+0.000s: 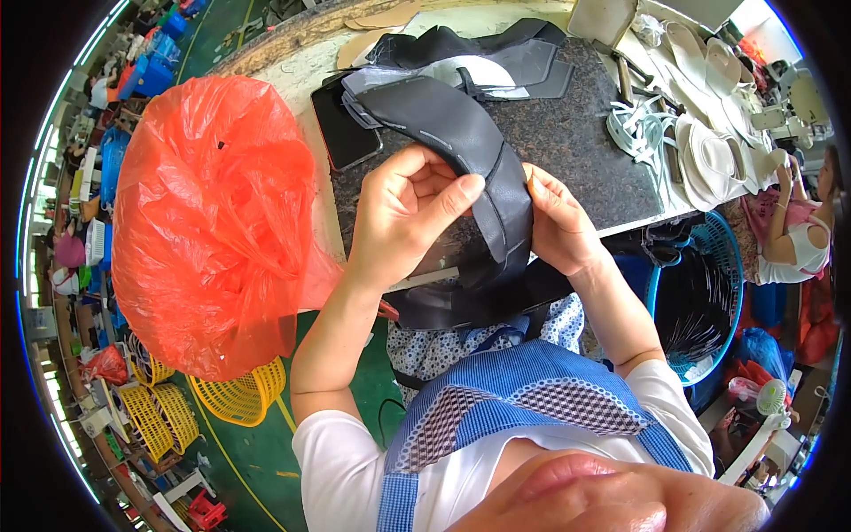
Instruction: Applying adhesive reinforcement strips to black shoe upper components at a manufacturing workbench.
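A curved strip of black leather-like material with pale line marks, seemingly a shoe-upper piece, is stretched between my two hands. My left hand pinches its inner edge between thumb and fingers. On the other side, my right hand grips the outer edge, its fingertips partly behind the piece. More black strip hangs below, over my lap. Just beyond my hands, a stack of black and grey cut pieces lies on the dark speckled tabletop. A dark phone rests partly under the strip's far end.
A bulging red plastic bag stands left, with a yellow basket beneath. At right lie a hammer, white straps and white sole-shaped pieces. A blue basket holds black pieces. Another person sits far right.
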Available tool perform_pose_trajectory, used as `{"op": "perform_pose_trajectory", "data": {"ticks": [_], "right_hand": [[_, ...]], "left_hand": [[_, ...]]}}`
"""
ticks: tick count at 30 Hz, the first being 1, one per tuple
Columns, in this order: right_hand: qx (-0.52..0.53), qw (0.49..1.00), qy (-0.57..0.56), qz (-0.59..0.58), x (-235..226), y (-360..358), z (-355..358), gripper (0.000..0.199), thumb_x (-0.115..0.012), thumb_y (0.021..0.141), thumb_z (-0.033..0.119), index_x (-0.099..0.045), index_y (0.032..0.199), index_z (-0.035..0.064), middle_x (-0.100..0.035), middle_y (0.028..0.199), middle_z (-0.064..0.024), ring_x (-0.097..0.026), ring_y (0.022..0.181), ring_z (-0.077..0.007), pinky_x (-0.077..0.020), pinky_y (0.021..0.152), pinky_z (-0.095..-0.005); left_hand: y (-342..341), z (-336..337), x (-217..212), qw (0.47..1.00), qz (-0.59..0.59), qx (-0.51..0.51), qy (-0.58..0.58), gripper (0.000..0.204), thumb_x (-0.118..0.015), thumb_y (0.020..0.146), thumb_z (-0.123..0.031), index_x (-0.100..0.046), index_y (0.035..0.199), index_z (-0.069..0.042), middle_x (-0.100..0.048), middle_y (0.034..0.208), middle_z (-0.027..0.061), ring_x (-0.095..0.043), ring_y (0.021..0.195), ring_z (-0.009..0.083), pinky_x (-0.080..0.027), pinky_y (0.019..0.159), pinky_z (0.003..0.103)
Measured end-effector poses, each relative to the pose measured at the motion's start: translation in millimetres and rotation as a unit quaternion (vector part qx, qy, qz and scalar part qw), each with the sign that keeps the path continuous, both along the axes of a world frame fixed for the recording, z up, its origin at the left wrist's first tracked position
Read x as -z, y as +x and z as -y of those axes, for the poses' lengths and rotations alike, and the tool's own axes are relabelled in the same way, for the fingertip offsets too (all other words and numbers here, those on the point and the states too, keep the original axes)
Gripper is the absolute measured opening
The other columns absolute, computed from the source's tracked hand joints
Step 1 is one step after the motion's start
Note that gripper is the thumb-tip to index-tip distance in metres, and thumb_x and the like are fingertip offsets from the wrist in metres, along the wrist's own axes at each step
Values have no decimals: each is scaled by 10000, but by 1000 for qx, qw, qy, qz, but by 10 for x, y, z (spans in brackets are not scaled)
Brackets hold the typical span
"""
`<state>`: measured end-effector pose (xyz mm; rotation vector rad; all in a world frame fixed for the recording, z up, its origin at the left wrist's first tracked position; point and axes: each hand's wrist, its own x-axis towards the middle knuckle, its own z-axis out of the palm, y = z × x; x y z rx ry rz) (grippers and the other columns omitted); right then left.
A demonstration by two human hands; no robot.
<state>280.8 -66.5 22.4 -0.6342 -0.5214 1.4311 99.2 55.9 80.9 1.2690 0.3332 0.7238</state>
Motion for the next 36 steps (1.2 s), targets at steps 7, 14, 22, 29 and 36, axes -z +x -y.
{"op": "perform_pose_trajectory", "data": {"ticks": [7,14,22,29,36], "right_hand": [[-11,998,-51,-46,94,-93,109,311,-659,1036,274,-619,1254,57,-713,1124,-36,-683,1022,-132,-553,931,-309],[114,902,-10,417,-6,-339,338,195,-643,1053,216,-560,997,49,-524,831,50,-474,780,-28,-409,662,-238],[42,999,-9,-20,234,-300,405,351,-651,1039,282,-603,1284,35,-707,1150,-48,-684,1023,-102,-562,935,-284],[-12,997,4,73,122,-208,523,316,-646,1035,251,-602,1256,30,-707,1114,-54,-693,972,-126,-571,860,-294],[-64,640,226,731,-204,-563,633,167,-724,780,147,-599,865,75,-580,853,-73,-631,760,-266,-541,633,-395]], "left_hand": [[25,6,130,998,-61,-22,-17,142,-723,992,-155,-678,953,-27,-708,832,15,-660,692,55,-532,580,199],[70,81,632,875,-129,-255,390,277,-727,939,-77,-545,731,-53,-503,565,-19,-468,488,43,-362,462,263],[15,175,335,995,-40,-20,-94,489,-525,1092,-446,-647,789,-82,-622,664,19,-555,567,81,-418,536,241],[25,130,466,971,-123,-205,-30,279,-753,960,-325,-707,805,-98,-619,693,-58,-453,529,11,-337,479,195],[-15,-777,224,941,-43,-292,163,189,-629,1048,-208,-636,936,-56,-539,719,-20,-463,599,49,-376,548,216]]}}
